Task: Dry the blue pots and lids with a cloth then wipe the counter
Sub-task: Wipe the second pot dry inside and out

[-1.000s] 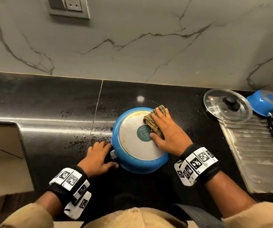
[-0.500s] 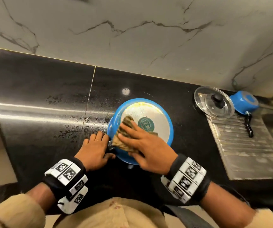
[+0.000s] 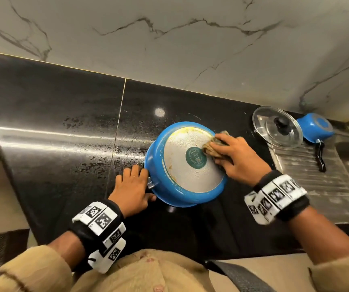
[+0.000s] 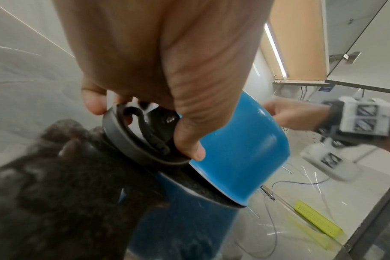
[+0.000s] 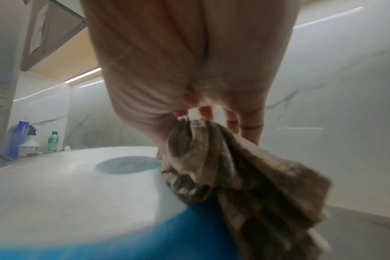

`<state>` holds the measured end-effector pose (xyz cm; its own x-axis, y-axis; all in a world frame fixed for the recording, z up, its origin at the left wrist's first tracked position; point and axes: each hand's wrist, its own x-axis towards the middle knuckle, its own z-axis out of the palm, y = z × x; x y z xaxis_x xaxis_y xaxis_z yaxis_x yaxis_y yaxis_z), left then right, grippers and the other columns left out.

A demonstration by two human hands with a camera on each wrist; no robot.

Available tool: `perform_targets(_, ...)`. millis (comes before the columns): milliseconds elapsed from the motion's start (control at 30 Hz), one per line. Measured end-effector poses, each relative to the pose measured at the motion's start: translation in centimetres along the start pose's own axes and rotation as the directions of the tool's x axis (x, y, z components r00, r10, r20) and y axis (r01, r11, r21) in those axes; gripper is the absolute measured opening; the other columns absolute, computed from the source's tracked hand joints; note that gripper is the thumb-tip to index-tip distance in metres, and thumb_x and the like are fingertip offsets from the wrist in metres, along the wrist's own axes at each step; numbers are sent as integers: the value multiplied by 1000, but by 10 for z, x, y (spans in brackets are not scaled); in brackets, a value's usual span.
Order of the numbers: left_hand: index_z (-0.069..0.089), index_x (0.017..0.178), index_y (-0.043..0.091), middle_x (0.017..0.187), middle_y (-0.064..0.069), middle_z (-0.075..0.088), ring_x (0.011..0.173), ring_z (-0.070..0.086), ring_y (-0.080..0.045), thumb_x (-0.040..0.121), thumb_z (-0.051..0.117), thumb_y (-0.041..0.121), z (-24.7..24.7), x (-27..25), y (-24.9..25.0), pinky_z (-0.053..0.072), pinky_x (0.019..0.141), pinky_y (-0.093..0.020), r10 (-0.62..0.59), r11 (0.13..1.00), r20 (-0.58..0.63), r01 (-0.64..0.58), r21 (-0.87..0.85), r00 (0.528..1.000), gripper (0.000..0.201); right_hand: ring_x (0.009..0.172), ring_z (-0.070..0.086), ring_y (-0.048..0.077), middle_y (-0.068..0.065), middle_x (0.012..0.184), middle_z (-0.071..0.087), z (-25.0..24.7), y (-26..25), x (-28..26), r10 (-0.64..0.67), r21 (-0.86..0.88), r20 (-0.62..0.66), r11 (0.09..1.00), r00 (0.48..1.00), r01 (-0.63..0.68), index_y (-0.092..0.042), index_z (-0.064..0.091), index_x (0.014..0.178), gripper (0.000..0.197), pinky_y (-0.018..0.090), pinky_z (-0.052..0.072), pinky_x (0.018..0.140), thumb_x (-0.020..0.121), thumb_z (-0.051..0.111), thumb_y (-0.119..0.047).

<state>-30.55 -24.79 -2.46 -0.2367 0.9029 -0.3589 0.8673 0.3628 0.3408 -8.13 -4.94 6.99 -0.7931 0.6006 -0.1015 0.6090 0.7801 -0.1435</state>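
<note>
Counter point(image 3: 68, 127): upturned pot point(image 3: 182, 180) between hands.

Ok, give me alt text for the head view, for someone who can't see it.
A right hand presses a brown cloth onto the grey base of an upturned blue pot on a black counter, while the left hand steadies the pot's handle side. A glass lid and a smaller blue pot sit at right.

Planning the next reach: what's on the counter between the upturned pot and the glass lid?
Only bare black counter, seen in the head view, apart from the right hand pressing the cloth on the pot, on the side facing the lid.
</note>
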Motion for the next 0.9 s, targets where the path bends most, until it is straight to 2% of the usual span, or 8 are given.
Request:
perform_targets(133, 38, 127, 20, 126, -3, 35, 120, 36, -25, 91, 62, 52, 1, -1, 0, 34, 101, -41, -7, 1000, -29, 7, 2, 1000, 54, 118, 44, 38, 10, 144, 42, -11, -36, 49, -1, -28, 68, 1000, 998, 3, -24, 55, 139, 51, 47, 36, 107, 89, 64, -23)
perform_targets(267, 40, 127, 21, 126, -2, 37, 122, 38, -25, 89, 64, 53, 0, -1, 2, 35, 100, -41, -11, 1000, -46, 11, -7, 999, 56, 108, 52, 36, 14, 124, 54, -3, -82, 49, -254, 46, 89, 967, 963, 250, -16, 67, 123, 43, 51, 44, 95, 81, 64, -20)
perform_targets(333, 39, 128, 22, 127, -2, 37, 122, 38, -25, 89, 64, 54, 0, -2, 2, 35, 100, -40, -16, 1000, -47, 16, -6, 999, 56, 108, 54, 35, 10, 128, 54, 2, -95, 29, -318, 100, 122, 946, 940, 307, -20, 66, 125, 46, 50, 47, 91, 80, 58, -22)
perform_targets(433, 38, 127, 21, 127, -2, 37, 122, 38, -25, 89, 63, 54, 0, -1, 2, 35, 100, -40, -22, 1000, -49, 21, -9, 999, 56, 107, 50, 29, -2, 140, 47, 4, -98, -17, -297, 142, 150, 950, 943, 276, -31, 59, 132, 54, 48, 51, 87, 80, 58, -16)
perform_targets(567, 40, 128, 20, 128, -3, 38, 123, 39, -26, 88, 65, 53, 1, 1, 3, 36, 101, -41, -32, 999, -45, 32, -7, 998, 58, 105, 56, 25, -10, 139, 49, 7, -66, -62, -245, 116, 92, 965, 965, 234, -34, 61, 128, 57, 42, 58, 82, 74, 61, -15)
perform_targets(633, 40, 127, 20, 128, -2, 38, 123, 39, -26, 87, 66, 53, 1, 1, 3, 36, 101, -41, -35, 999, -42, 35, -8, 999, 58, 106, 58, 24, -10, 139, 52, 8, -42, -65, -176, 101, 60, 980, 983, 169, -34, 63, 127, 58, 43, 57, 85, 73, 60, -14)
perform_targets(767, 41, 124, 22, 127, -2, 39, 122, 39, -25, 87, 67, 51, 0, 0, 3, 36, 101, -41, -31, 999, -43, 30, -13, 999, 54, 101, 56, 29, -5, 134, 55, 0, -1, -23, -12, -6, 62, 1000, 998, 12, -33, 65, 125, 45, 49, 53, 88, 83, 62, -16)
perform_targets(900, 40, 126, 22, 127, -1, 39, 122, 38, -24, 88, 67, 49, -3, -1, 4, 35, 104, -40, -19, 1000, -37, 19, -24, 999, 54, 101, 57, 33, 9, 115, 58, -13, -19, 37, -20, -70, 79, 997, 997, 25, -23, 68, 116, 31, 46, 50, 89, 86, 60, -20)
